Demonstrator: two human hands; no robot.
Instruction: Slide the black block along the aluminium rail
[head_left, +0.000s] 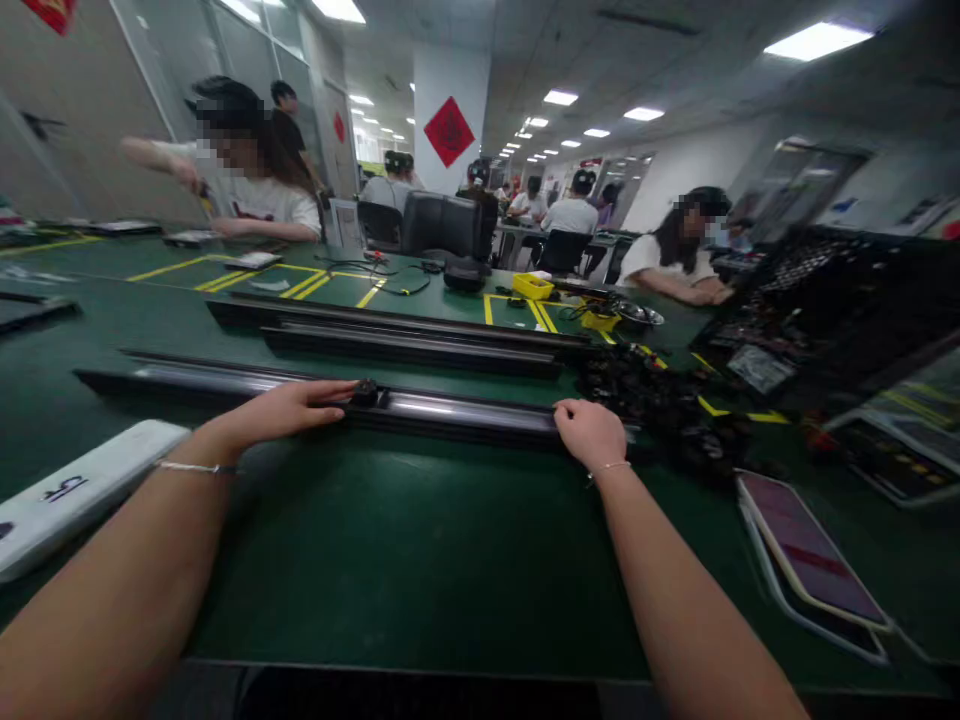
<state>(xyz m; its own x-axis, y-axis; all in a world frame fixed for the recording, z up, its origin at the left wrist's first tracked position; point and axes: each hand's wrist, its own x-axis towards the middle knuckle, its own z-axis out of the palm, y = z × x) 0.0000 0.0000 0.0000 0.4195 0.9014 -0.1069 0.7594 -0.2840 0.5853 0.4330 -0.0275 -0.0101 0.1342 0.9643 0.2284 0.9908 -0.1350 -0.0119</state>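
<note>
A long dark metal rail point(465, 412) with a shiny channel lies lengthwise across the green table before me. On it sits a small black block point(366, 392). My left hand point(296, 412) reaches over the rail, fingers stretched out, the fingertips against the block's left side and the thumb apart. Near the rail's right end, my right hand point(595, 436) is closed with thumb and curled fingers pinching its edge; part of the grip is hidden. Behind this rail lie two similar dark rails, a nearer one point(420, 348) and a farther one point(390, 318).
A tangled heap of black parts point(675, 415) lies beside my right hand. Stacked phones point(814, 550) are at the right, a white case point(82, 490) at the left. Yellow trays point(532, 286) stand farther back. Co-workers sit across the table, left and right.
</note>
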